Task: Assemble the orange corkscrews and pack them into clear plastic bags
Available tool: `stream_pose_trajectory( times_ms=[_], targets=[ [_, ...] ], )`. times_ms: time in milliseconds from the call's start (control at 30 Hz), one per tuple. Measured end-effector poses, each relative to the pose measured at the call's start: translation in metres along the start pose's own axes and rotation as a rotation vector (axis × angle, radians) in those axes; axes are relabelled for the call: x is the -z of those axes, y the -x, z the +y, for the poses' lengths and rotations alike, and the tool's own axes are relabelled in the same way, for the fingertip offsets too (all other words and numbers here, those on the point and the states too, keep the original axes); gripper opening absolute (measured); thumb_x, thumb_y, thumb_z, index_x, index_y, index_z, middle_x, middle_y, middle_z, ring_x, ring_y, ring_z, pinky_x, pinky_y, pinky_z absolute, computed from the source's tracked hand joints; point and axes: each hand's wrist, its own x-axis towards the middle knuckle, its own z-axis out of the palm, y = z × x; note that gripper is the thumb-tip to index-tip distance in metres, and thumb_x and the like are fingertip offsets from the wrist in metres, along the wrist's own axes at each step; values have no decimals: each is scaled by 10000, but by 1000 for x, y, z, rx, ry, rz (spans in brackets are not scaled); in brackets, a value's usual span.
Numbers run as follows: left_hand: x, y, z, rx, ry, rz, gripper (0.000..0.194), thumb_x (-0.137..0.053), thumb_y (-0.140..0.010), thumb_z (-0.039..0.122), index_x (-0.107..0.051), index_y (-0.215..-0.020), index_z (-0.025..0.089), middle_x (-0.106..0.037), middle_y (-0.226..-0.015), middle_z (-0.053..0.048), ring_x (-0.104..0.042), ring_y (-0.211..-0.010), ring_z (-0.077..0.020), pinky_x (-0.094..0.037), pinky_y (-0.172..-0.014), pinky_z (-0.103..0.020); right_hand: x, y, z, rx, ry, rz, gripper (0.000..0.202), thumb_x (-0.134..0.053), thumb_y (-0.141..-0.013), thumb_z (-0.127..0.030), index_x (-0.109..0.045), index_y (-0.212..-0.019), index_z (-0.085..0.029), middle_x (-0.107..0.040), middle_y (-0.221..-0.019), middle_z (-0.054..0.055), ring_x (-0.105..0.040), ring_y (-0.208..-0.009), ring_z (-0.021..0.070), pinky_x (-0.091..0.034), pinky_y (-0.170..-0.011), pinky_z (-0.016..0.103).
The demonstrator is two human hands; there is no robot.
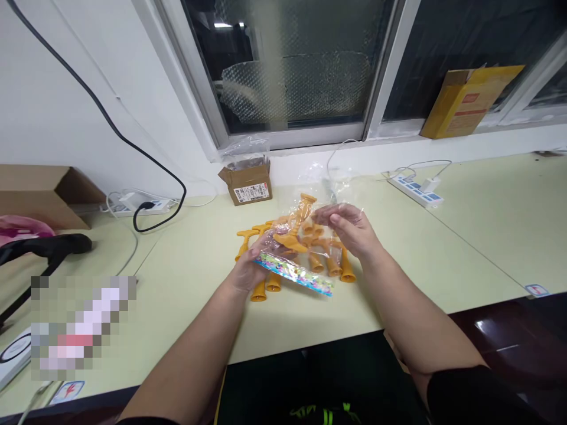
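Note:
A clear plastic bag (294,274) with a colourful printed strip along its near edge is held up over the table. My left hand (251,263) grips it at the left end of that strip. My right hand (353,229) is closed at the bag's far right side, its fingertips against the thin film. Inside or right behind the film shows an orange T-shaped plastic piece (291,241) with a flared end. Below lie several more orange T-shaped pieces (348,271), partly hidden by the bag and my hands.
A small cardboard box (250,182) stands against the wall behind the pieces. A power strip (415,190) with cables is at the right, another power strip (144,203) with a black cable at the left. A yellow carton (469,103) leans on the window sill.

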Motion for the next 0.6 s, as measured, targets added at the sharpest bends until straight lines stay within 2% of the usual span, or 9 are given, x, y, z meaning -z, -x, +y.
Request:
stream_pose_trajectory(
  times_ms=[100,233,300,367,467,533,600],
  targets=[
    [8,-3,-1,20,-10,-35,778,-788,-697,634,-654,-1328,199,-690,-1326,-169,-665,-1238,-363,-561,-1017,-485,-1,-2,-7,49,8,-78,173,-795,-872,-455,-761,-903,-288,-786,-1046,18,-739,-1007,217,-591,-965,455],
    [11,-7,-9,13,-132,11,584,-841,-792,430,-653,-1302,215,-729,-1260,-142,-725,-1130,-290,-579,-960,-408,-21,-2,-9,40,18,-188,207,-773,-889,-479,-758,-922,-275,-785,-1097,37,-736,-1034,220,-584,-986,463],
    [8,-8,-11,-15,-172,57,522,-835,-823,392,-648,-1273,205,-737,-1241,-139,-729,-1123,-288,-581,-961,-419,-29,-1,-7,46,43,-189,233,-767,-891,-494,-757,-928,-264,-783,-1114,53,-725,-1075,229,-570,-1015,472],
    [5,-7,-12,-71,-176,129,482,-836,-826,410,-644,-1212,195,-749,-1197,-128,-736,-1101,-287,-594,-931,-411,-30,-1,-4,73,50,-132,238,-759,-897,-500,-751,-939,-267,-778,-1130,56,-719,-1086,229,-564,-1021,471],
    [2,-5,-6,-158,-156,240,423,-861,-794,425,-591,-1039,210,-765,-1073,-66,-763,-990,-255,-612,-839,-365,-13,-1,-5,59,61,-91,294,-769,-869,-547,-733,-950,-266,-772,-1084,58,-727,-992,229,-587,-947,451],
    [2,-3,0,-197,-131,276,422,-858,-797,416,-518,-962,227,-763,-1027,-25,-770,-941,-233,-614,-812,-353,8,-1,-10,28,89,-86,362,-764,-851,-592,-723,-989,-260,-758,-965,48,-714,-844,209,-596,-835,409],
    [3,-2,5,-217,-92,290,419,-827,-829,417,-469,-964,245,-764,-1040,-7,-773,-930,-223,-616,-818,-366,32,3,-19,-20,164,-87,400,-718,-874,-619,-711,-1047,-258,-690,-778,5,-641,-667,169,-558,-695,347]
  ],
)
